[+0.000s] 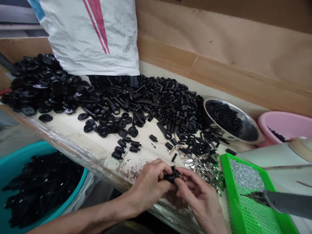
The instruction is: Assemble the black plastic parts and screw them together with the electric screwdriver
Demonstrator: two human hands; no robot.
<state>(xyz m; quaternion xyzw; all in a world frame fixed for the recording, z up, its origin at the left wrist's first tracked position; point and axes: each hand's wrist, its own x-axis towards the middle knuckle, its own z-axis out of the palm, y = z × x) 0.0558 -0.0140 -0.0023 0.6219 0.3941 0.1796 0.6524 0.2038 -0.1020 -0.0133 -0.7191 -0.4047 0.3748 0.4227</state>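
Note:
Near the front edge of the workbench (80,143), my left hand (148,185) and my right hand (197,198) both pinch a small black plastic part (172,176). A small piece stands up from its top, and my fingers hide much of it. Just beyond my right hand lies a scatter of small silver metal clips (197,164). Several short black plastic cylinders (124,146) stand apart to the left of the clips, beyond my left hand.
Large heaps of black plastic rings and tubes (156,100) cover the back of the bench under a white woven sack (90,35). A steel bowl (226,120), pink basin (282,126), green perforated tray (246,195) and teal basin (36,185) of black parts surround the bench.

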